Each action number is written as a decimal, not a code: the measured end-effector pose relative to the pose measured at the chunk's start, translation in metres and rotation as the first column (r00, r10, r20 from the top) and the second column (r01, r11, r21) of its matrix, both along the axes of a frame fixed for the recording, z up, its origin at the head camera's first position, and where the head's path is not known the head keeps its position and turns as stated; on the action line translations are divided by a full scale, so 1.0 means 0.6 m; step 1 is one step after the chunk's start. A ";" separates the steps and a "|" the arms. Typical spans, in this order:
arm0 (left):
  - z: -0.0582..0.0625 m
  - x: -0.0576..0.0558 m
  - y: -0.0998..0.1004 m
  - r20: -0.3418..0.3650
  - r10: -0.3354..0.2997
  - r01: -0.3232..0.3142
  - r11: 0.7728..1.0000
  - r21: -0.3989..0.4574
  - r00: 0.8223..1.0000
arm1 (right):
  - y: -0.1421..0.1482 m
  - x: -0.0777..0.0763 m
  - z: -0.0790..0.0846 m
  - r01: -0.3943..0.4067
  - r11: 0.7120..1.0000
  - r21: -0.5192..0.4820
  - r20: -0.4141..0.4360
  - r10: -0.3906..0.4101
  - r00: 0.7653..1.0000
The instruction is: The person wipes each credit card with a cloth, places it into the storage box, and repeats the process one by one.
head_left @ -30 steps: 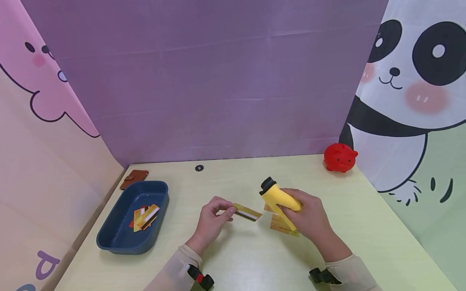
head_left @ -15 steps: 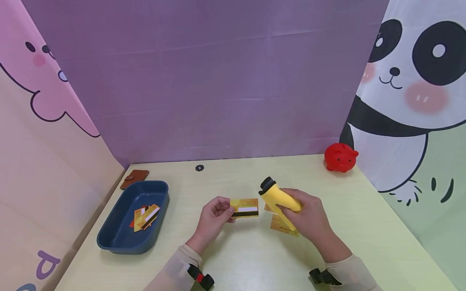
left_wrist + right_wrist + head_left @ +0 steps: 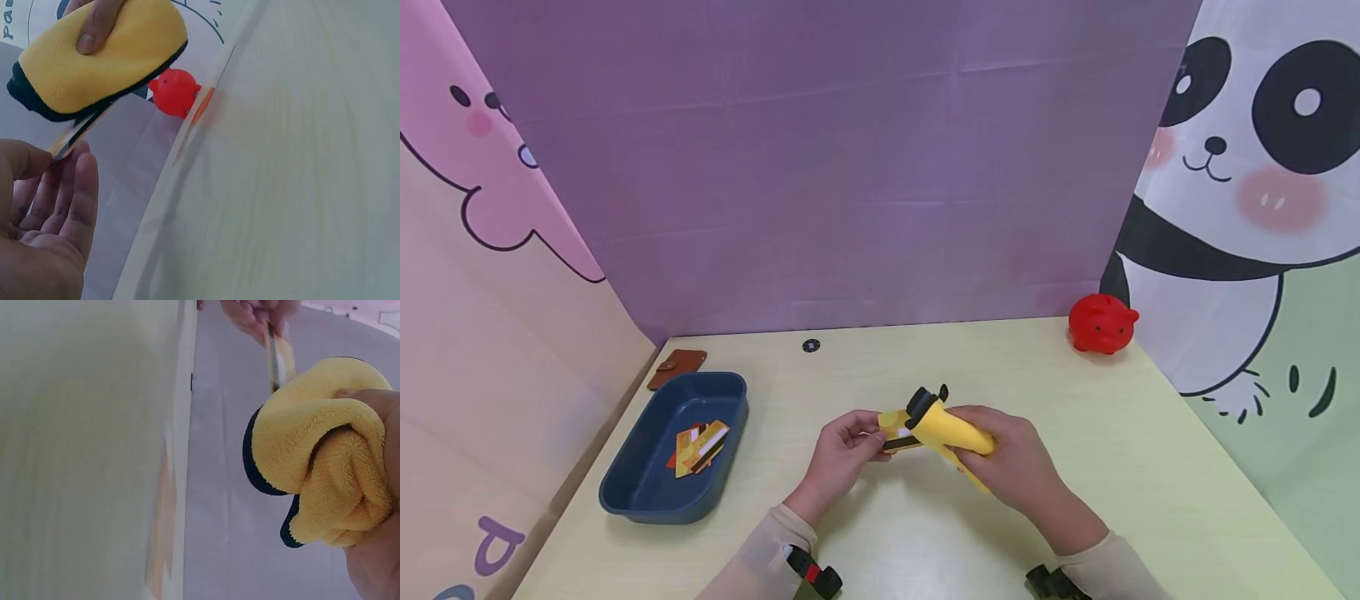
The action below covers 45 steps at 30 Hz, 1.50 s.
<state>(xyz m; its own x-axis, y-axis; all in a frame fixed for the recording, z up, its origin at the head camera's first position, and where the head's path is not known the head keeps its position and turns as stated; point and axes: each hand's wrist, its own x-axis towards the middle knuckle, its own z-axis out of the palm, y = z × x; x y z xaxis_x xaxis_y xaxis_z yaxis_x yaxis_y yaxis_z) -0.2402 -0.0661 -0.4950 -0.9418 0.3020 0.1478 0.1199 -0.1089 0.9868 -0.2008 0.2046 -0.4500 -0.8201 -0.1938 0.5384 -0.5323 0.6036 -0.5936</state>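
Note:
My left hand [image 3: 842,454] pinches the left end of a gold bank card [image 3: 891,422] between thumb and fingers, its dark stripe and white strip facing up. A folded yellow microfiber cloth [image 3: 951,432] with dark edging lies over the card's right part. My right hand [image 3: 1015,462] grips this cloth from the right, thumb pressing on the fabric [image 3: 119,59] in the left wrist view. Both hands are above the table near its middle. In the right wrist view, the card [image 3: 279,359] runs from the left fingers to under the cloth.
At left stands a blue tray [image 3: 632,479] with several bank cards [image 3: 700,450] inside. Behind it lies a brown wallet [image 3: 679,367]. A black round chip [image 3: 811,345] lies near the back edge, and a red piggy bank [image 3: 1102,325] sits at the back right corner.
The left hand has turned the card so its striped side faces up. The right hand has moved left with the cloth, which now covers the card's right part.

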 end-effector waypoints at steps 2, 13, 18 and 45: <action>0.001 0.002 0.000 -0.013 -0.026 0.026 1.000 -0.006 1.000 | -0.007 0.001 -0.003 -0.008 1.000 0.020 0.000 0.008 1.000; 0.008 0.009 0.003 -0.031 -0.073 0.073 0.997 -0.017 0.997 | -0.023 0.007 -0.006 -0.035 0.998 0.057 -0.021 0.037 0.999; 0.011 0.011 0.000 -0.038 -0.062 0.060 0.998 -0.036 0.997 | -0.017 0.004 -0.006 0.036 0.998 0.053 0.010 -0.037 0.999; 0.006 0.010 0.002 -0.068 -0.107 0.106 0.994 -0.009 0.992 | -0.031 0.015 -0.010 -0.111 0.993 0.024 -0.003 0.112 0.994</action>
<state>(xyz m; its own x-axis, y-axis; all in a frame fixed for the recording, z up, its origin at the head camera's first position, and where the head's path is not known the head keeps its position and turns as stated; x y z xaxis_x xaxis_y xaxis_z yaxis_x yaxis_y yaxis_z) -0.2341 -0.0650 -0.4917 -0.8919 0.4012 0.2087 0.1752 -0.1190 0.9773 -0.1917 0.1859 -0.4560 -0.7902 -0.2967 0.5362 -0.5997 0.5544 -0.5771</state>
